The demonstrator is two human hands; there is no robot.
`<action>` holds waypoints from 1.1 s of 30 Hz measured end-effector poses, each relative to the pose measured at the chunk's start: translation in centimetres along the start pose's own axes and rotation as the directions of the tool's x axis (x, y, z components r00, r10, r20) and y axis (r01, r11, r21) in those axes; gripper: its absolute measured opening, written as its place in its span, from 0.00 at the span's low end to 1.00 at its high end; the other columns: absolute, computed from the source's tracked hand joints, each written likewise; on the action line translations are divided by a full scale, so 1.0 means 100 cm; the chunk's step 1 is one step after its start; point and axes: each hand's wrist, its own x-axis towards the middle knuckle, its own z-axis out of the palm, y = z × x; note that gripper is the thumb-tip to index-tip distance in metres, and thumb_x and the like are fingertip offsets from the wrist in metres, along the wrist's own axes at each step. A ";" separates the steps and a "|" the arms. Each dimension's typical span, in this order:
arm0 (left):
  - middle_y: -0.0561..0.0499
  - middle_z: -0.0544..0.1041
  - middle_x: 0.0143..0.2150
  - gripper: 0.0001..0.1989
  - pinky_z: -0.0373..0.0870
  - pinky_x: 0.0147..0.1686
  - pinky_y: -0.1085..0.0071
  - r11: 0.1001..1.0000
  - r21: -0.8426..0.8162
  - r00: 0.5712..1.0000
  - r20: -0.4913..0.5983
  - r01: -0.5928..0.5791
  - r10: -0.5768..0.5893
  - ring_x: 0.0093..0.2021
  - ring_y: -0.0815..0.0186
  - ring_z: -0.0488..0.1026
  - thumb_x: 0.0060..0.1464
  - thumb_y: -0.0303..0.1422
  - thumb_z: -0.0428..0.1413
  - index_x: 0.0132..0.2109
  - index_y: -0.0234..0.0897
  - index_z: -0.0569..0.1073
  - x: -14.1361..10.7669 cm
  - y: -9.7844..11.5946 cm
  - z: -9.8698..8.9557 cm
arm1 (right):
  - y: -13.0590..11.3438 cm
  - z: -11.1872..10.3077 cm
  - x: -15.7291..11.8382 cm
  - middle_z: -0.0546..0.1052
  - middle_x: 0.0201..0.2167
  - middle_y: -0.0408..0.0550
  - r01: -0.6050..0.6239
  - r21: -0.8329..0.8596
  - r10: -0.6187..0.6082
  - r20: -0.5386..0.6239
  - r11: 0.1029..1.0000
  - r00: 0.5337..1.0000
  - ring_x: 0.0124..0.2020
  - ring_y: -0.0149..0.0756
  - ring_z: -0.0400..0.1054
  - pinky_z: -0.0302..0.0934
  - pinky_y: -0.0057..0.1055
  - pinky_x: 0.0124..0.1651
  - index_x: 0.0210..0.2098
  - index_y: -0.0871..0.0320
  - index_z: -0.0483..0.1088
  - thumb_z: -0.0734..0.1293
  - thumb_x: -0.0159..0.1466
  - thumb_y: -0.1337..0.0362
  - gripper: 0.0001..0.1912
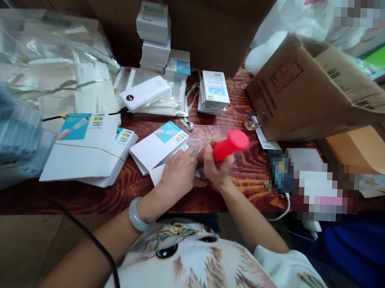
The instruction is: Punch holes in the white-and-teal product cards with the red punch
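Cards (155, 150) reading "1,000" lie by the left hand (180, 168), its hold unclear, while the right hand (216, 169) grips a red cylinder (230, 145)

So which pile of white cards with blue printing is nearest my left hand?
The low, splayed pile immediately left of your left hand; the rubber-banded pile and other piles lie farther left or back.

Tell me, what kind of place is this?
It looks like a small workshop or packing corner, though I can't be sure. There are stacks of printed cards on a wooden table, a big cardboard box, and a right hand gripping a red handle.
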 end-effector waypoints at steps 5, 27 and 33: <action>0.41 0.71 0.60 0.43 0.69 0.55 0.57 1.000 0.026 1.000 0.002 0.008 -0.008 0.54 0.49 0.72 0.47 0.41 0.67 0.67 0.33 0.62 -0.001 0.002 -0.001 | -0.036 -0.011 0.018 0.58 0.14 0.31 0.214 0.195 -0.114 -0.424 0.957 0.898 0.11 0.26 0.48 0.49 0.24 0.16 0.36 0.52 0.56 0.58 0.67 0.60 0.05; 0.37 0.68 0.66 0.52 0.67 0.61 0.57 0.965 -0.112 0.911 -0.373 -0.236 0.179 0.62 0.50 0.70 0.41 0.31 0.70 0.71 0.32 0.55 -0.010 -0.017 -0.009 | -0.053 -0.046 0.036 0.63 0.16 0.33 -0.741 0.072 0.632 0.472 0.667 0.615 0.14 0.21 0.55 0.48 0.21 0.18 0.24 0.57 0.53 0.79 0.42 0.63 0.28; 0.39 0.67 0.67 0.54 0.67 0.60 0.58 0.959 -0.110 0.885 -0.423 -0.263 0.194 0.61 0.51 0.70 0.41 0.32 0.71 0.71 0.36 0.54 -0.014 -0.015 -0.014 | -0.040 -0.044 0.033 0.66 0.16 0.36 -0.616 -0.044 0.607 0.235 0.787 0.759 0.18 0.24 0.57 0.52 0.23 0.21 0.21 0.57 0.55 0.76 0.42 0.65 0.23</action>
